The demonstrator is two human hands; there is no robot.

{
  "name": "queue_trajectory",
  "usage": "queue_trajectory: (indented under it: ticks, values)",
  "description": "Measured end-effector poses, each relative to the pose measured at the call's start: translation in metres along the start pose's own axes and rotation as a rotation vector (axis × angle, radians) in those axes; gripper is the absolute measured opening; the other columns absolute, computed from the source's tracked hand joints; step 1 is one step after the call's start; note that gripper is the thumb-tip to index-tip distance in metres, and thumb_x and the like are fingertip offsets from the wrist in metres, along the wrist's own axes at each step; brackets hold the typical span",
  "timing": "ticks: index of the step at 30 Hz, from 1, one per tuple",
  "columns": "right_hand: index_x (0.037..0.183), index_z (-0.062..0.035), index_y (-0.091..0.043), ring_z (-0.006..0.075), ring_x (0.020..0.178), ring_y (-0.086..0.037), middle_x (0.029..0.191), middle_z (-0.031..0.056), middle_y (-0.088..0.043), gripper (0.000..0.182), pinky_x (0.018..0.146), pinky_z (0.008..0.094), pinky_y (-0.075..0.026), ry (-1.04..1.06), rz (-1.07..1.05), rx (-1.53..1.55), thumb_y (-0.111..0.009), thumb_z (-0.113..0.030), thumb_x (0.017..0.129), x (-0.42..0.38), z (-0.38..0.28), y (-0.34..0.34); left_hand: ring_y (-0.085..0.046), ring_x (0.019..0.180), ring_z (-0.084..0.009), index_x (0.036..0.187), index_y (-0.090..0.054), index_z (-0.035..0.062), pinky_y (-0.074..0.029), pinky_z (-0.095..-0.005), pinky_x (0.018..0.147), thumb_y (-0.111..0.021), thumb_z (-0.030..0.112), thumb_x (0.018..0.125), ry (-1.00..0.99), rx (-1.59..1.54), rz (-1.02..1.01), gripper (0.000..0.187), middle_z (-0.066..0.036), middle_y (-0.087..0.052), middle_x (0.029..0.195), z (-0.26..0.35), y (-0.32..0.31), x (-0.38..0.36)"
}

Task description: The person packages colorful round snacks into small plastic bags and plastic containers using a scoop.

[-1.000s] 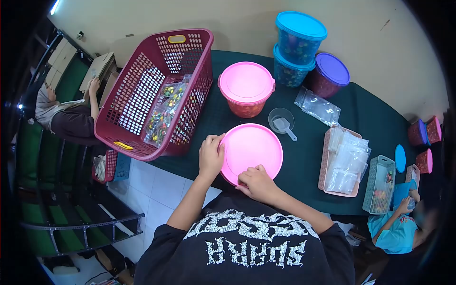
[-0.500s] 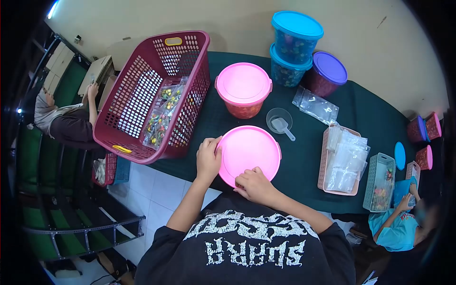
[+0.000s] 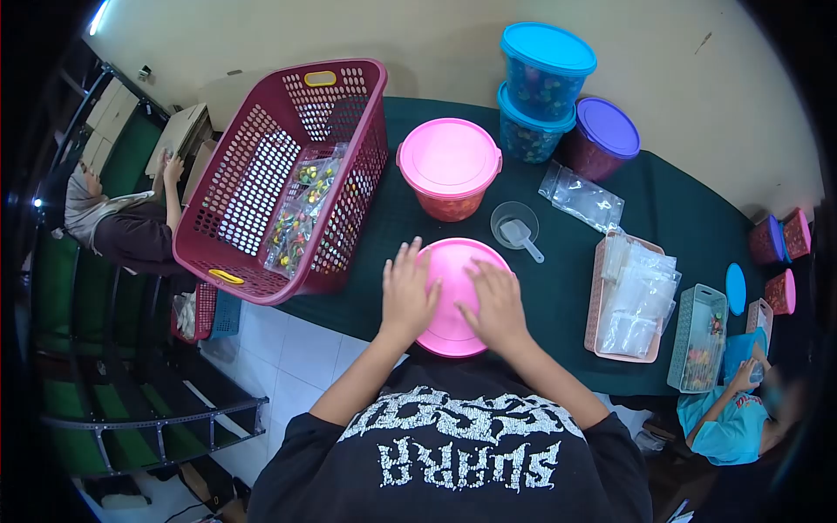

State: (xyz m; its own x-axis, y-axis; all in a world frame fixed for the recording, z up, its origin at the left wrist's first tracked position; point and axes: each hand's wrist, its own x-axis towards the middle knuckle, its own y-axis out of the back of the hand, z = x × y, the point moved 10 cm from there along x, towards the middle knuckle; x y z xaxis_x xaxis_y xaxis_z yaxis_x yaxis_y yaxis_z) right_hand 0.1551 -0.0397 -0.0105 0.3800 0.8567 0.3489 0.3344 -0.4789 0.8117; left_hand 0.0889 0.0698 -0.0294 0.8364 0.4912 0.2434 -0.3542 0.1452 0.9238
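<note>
A round pink lid [image 3: 452, 322] lies in front of me at the near edge of the green-covered table. My left hand [image 3: 408, 292] rests flat on its left side, fingers spread. On its right side lies my right hand [image 3: 497, 301], also with fingers apart. Whatever is under the lid is hidden. Beyond it stands a tub with a pink lid [image 3: 450, 159]. A clear bowl [image 3: 514, 216] with a small white scoop [image 3: 520, 237] sits to the right of that tub.
Left: maroon basket [image 3: 327, 253] with filled packets. Back: stacked blue-lidded tubs [image 3: 547, 52], purple-lidded tub [image 3: 606, 129]. Right: plastic bags [image 3: 641, 296] in a pink tray, grey-green basket [image 3: 697, 340]. One person [image 3: 131, 228] is at far left, another [image 3: 728, 427] at far right.
Both hands have moved from the lid's rim onto its top, with fingers now spread. My right hand has shifted forward and to the right. The view has shifted slightly.
</note>
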Motion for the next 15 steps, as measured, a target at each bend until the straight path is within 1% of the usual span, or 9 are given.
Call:
queue_trajectory:
  ticks: [1,2,3,4,6,10,15]
  values:
    - [0.128,-0.0037,-0.048,0.0303,0.126,-0.041,0.135,0.0149,-0.045,0.059,0.105,0.0464,-0.029,-0.074,-0.012,-0.097,-0.064,-0.038,0.083,0.004,0.015,-0.001,-0.031,0.135,-0.0370,0.138,-0.039,0.0030,-0.025,-0.0559,0.107,-0.055,0.030,0.090,0.000,0.000,0.000,0.058,-0.019,-0.033,0.146,0.006,-0.003,0.001]
    - [0.137,-0.0017,-0.040,0.0310,0.135,-0.033,0.144,0.0162,-0.037,0.069,0.111,0.0487,-0.023,-0.150,-0.024,-0.195,-0.060,-0.042,0.085,0.005,0.027,-0.002,-0.027,0.138,-0.0374,0.140,-0.037,0.0022,-0.022,-0.0561,0.109,-0.053,0.033,0.091,-0.002,0.029,-0.063,0.060,-0.020,-0.029,0.148,0.013,-0.012,0.001]
    - [0.137,-0.0017,-0.040,0.0310,0.135,-0.033,0.144,0.0162,-0.037,0.069,0.111,0.0487,-0.023,-0.151,-0.021,-0.198,-0.060,-0.042,0.085,0.005,0.030,-0.005,-0.022,0.140,-0.0378,0.141,-0.035,0.0014,-0.019,-0.0563,0.111,-0.051,0.036,0.091,-0.007,0.058,-0.125,0.062,-0.021,-0.025,0.150,0.016,-0.020,0.001]
    - [0.139,-0.0005,-0.037,0.0310,0.137,-0.031,0.146,0.0170,-0.035,0.071,0.111,0.0494,-0.022,-0.155,-0.051,-0.204,-0.058,-0.043,0.086,0.005,0.035,-0.013,-0.019,0.141,-0.0380,0.142,-0.033,-0.0004,-0.017,-0.0552,0.112,-0.048,0.040,0.093,-0.015,0.092,-0.142,0.066,-0.022,-0.022,0.151,0.017,-0.025,0.001]
    - [0.142,0.0011,-0.033,0.0312,0.140,-0.027,0.148,0.0185,-0.031,0.075,0.112,0.0507,-0.020,-0.148,-0.080,-0.208,-0.054,-0.047,0.088,0.004,0.039,-0.022,-0.018,0.142,-0.0378,0.142,-0.032,-0.0002,-0.017,-0.0542,0.112,-0.048,0.040,0.093,-0.012,0.078,-0.138,0.066,-0.023,-0.021,0.152,0.016,-0.025,0.001]
    - [0.142,0.0010,-0.033,0.0305,0.140,-0.027,0.148,0.0182,-0.032,0.075,0.112,0.0506,-0.021,-0.168,-0.072,-0.174,-0.055,-0.047,0.088,0.004,0.040,-0.020,-0.016,0.142,-0.0376,0.143,-0.030,-0.0002,-0.016,-0.0515,0.114,-0.047,0.041,0.094,0.005,0.075,-0.153,0.067,-0.023,-0.019,0.153,0.015,-0.026,0.000]
    - [0.143,0.0000,-0.031,0.0294,0.139,-0.028,0.148,0.0165,-0.033,0.076,0.112,0.0510,-0.020,-0.190,-0.077,-0.168,-0.053,-0.049,0.088,0.004,0.042,-0.021,-0.016,0.142,-0.0374,0.144,-0.029,-0.0012,-0.015,-0.0513,0.114,-0.046,0.039,0.094,-0.004,0.069,-0.165,0.066,-0.023,-0.019,0.152,0.015,-0.029,0.000]
